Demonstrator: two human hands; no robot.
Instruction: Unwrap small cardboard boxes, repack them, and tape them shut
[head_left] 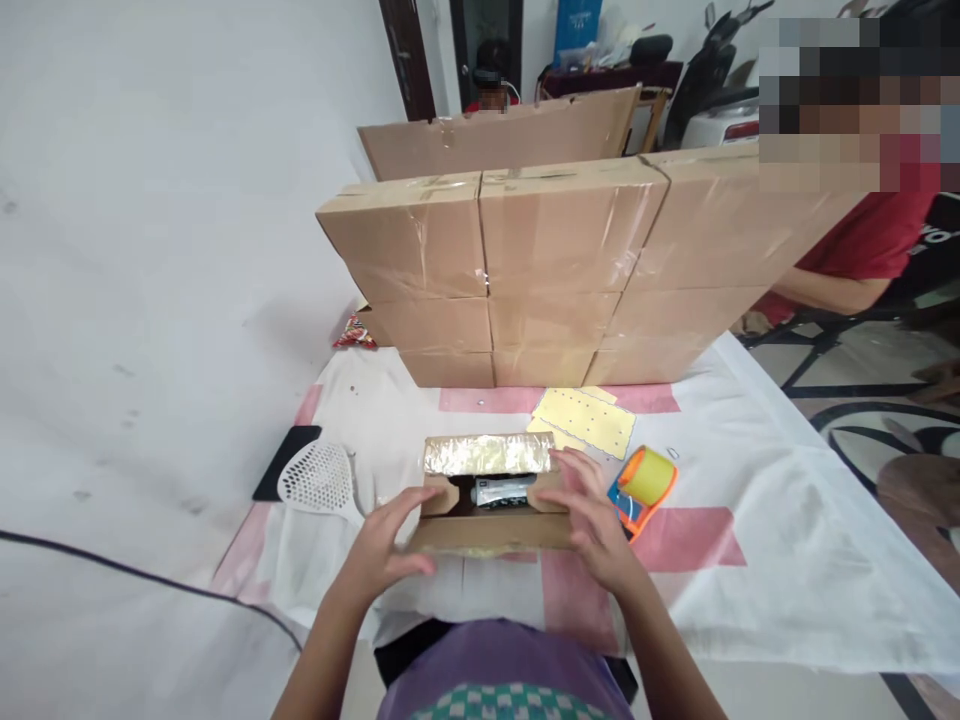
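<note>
A small cardboard box (491, 532) sits before me on the cloth with its top flaps raised; shiny clear tape covers the back flap. Inside lies a silver-grey tube-like item (504, 490), its lower part hidden in shadow. My left hand (386, 545) is at the box's left end, fingertips at the small side flap and thumb held apart. At the right end, my right hand (596, 520) has its fingers stretched over the other side flap. Just right of that hand is a roll of yellow tape (649, 476) in an orange-and-blue holder.
A wall of taped cardboard boxes (555, 240) stands across the table's back. Yellow dotted sheets (589, 418) lie behind the small box. A white perforated skimmer (319, 480) rests on a black item (274, 462) at left. Another person's arm (840, 290) is at right.
</note>
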